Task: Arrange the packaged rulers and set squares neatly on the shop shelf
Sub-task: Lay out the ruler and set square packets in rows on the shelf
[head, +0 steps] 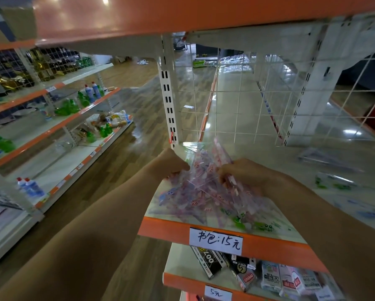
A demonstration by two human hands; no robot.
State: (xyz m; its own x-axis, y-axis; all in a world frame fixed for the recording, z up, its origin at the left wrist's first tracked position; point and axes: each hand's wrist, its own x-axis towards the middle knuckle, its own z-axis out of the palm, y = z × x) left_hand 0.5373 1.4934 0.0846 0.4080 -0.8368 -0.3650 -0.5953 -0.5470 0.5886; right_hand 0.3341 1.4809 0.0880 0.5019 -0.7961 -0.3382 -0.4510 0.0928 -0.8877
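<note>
The fingers [182, 165] of the left hand [171, 162] are curled and pinch the edge of a clear packet, and the right hand [247, 174] does the same just beside it, its fingers [222, 172] bent into the plastic; motion blur hides the exact grip. Both hands hold the pile of packaged rulers [204, 198], a loose heap of see-through sleeves with pink and purple contents lying at the centre of the frame on the left end of the shelf [164, 230]. Green-printed packets [258, 225] lie under the heap's lower right edge. A handwritten price label [216, 241] is stuck to the shelf's orange front lip, below the heap. The step in hand appears to be gathering the scattered packets. The next move likely calls for squaring their edges together and laying them flat in one even stack against the wire mesh back [258, 101].
</note>
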